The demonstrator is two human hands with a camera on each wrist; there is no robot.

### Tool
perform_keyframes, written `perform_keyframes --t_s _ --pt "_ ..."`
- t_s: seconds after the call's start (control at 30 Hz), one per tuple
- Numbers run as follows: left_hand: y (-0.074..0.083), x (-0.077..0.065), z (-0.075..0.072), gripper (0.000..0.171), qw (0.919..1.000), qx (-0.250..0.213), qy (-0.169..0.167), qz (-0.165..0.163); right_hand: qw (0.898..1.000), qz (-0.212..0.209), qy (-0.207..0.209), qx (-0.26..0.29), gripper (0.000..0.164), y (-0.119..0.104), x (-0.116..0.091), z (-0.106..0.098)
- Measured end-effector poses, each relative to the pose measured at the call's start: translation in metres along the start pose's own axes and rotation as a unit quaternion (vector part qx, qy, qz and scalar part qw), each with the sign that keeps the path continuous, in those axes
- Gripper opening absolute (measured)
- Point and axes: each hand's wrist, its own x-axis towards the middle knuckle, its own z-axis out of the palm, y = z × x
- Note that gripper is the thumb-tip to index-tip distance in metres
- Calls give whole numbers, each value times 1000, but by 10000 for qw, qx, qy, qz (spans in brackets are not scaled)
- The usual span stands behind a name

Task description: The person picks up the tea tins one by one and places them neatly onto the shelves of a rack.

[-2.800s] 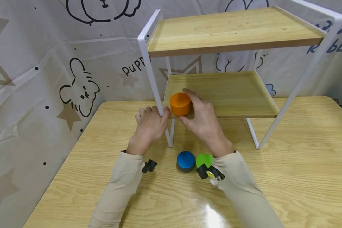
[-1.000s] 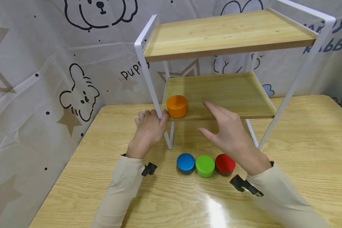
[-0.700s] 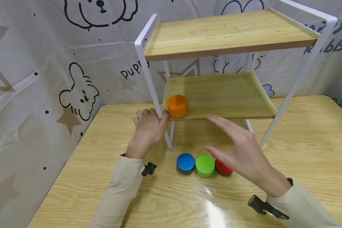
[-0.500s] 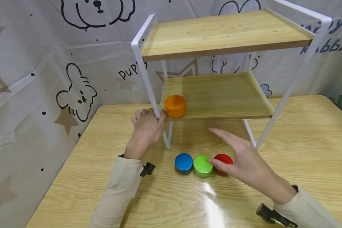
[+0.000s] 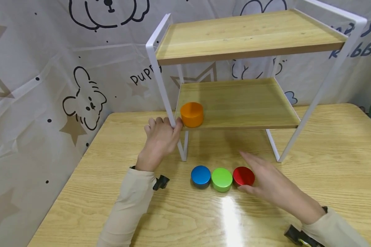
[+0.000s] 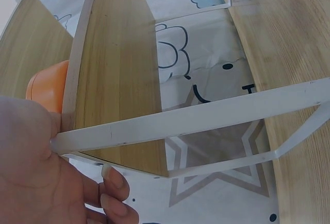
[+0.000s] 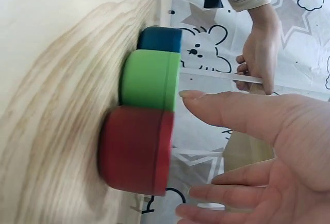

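Observation:
My left hand point(image 5: 161, 139) grips the white front-left post point(image 6: 196, 116) of a two-tier shelf, its curled fingers showing past the post in the left wrist view. Just beside the thumb, an orange round tin point(image 5: 192, 115) sits at the front-left corner of the lower board point(image 5: 241, 103). On the table, a blue round tin point(image 5: 200, 175), a green one point(image 5: 222, 179) and a red one point(image 5: 244, 175) stand in a row. With thumb and fingers spread, my right hand point(image 5: 273, 180) is at the red tin's right side. In the right wrist view its fingers are apart from the red tin point(image 7: 135, 149).
The shelf's upper board point(image 5: 250, 36) overhangs the lower one. Its front-right leg point(image 5: 307, 109) stands on the wooden table point(image 5: 111, 192) behind the right hand. A printed cloth point(image 5: 34, 103) hangs behind the table and along its left side.
The right hand has let go of the orange tin, which stays on the lower board, and has moved down and right to the red tin. The left hand has kept its grip on the post.

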Motion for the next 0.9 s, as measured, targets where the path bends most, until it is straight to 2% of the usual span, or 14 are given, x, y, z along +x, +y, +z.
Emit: perform_keyframes --t_s 0.2,0.5,0.9 --pt "0 0 0 58 10000 -5 -11 -6 9999 32 -85 47 89 6 0 7" --pt "0 -1 -3 57 9999 -67 -100 6 9982 228 -509 218 84 10 -2 17" --pt "-2 -1 -4 55 9998 -103 -151 74 9976 253 -628 120 73 13 0 21"
